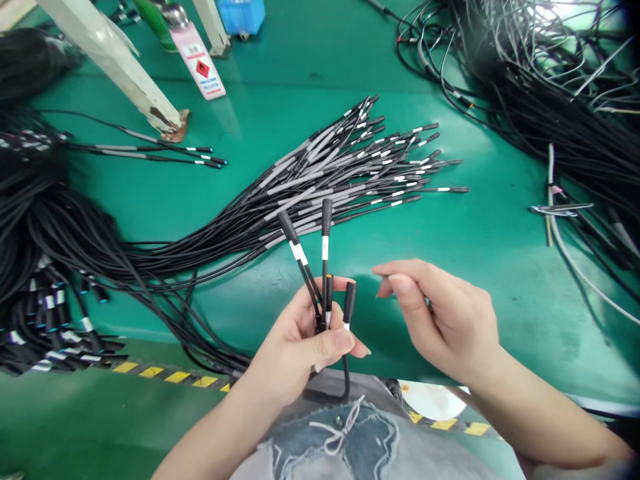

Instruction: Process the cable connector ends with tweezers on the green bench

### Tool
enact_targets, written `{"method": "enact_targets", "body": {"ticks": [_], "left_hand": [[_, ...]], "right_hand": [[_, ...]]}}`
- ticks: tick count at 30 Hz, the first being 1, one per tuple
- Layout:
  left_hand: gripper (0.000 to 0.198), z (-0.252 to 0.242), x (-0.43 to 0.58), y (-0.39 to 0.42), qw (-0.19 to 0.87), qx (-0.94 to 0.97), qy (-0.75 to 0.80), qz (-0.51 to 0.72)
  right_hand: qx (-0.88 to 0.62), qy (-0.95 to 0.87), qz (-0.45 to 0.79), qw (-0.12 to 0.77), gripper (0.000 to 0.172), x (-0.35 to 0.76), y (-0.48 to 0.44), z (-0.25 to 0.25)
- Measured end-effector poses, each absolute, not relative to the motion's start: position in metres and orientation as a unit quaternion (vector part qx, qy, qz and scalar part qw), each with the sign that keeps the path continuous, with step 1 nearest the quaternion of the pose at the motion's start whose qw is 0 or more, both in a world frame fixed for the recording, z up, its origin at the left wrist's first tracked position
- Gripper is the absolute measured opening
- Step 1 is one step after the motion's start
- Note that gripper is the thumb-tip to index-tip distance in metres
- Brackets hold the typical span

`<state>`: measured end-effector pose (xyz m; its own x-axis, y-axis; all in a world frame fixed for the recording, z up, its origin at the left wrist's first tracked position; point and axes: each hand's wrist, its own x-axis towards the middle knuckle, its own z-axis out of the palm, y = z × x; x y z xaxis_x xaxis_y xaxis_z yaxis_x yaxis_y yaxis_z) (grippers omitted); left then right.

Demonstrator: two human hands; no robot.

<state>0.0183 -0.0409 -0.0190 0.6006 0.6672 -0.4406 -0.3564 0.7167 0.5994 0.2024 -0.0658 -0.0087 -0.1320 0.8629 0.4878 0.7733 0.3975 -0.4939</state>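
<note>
My left hand [305, 343] is closed around several black cable ends with moulded connectors and white labels. Two connectors stick up above the fingers, an upright one [326, 219] and one tilted left [288, 227]. A shorter connector [351, 303] lies by the thumb, and another with an orange tip [329, 288] stands between the fingers. To the right, apart from the cables, my right hand [445, 310] is drawn together with thumb against fingers; I see nothing in it. Beyond both hands a large bundle of black cables [300, 180] with grey sleeving and white labels lies on the green table [320, 73].
Black cables [65, 207] are heaped at the left, hanging over the table edge. More black and pale wires [540, 107] pile up at the right, near metal scissors or snips [560, 209]. A pink bottle [200, 63], a blue bin [243, 16] and a white post [120, 67] stand behind.
</note>
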Motion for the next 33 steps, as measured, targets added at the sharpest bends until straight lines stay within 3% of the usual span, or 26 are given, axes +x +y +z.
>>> {"method": "enact_targets", "body": {"ticks": [12, 19, 33], "left_hand": [[0.040, -0.016, 0.020, -0.041, 0.856, 0.240, 0.358, 0.284], [0.039, -0.018, 0.019, -0.041, 0.860, 0.241, 0.348, 0.286], [0.040, -0.018, 0.018, -0.041, 0.858, 0.252, 0.353, 0.273]], "right_hand": [[-0.559, -0.751, 0.021, 0.351, 0.014, 0.201, -0.066, -0.012], [-0.546, -0.727, 0.150, 0.389, 0.017, 0.207, -0.063, -0.001], [-0.546, -0.756, 0.069, 0.354, 0.022, 0.203, -0.062, -0.007]]}}
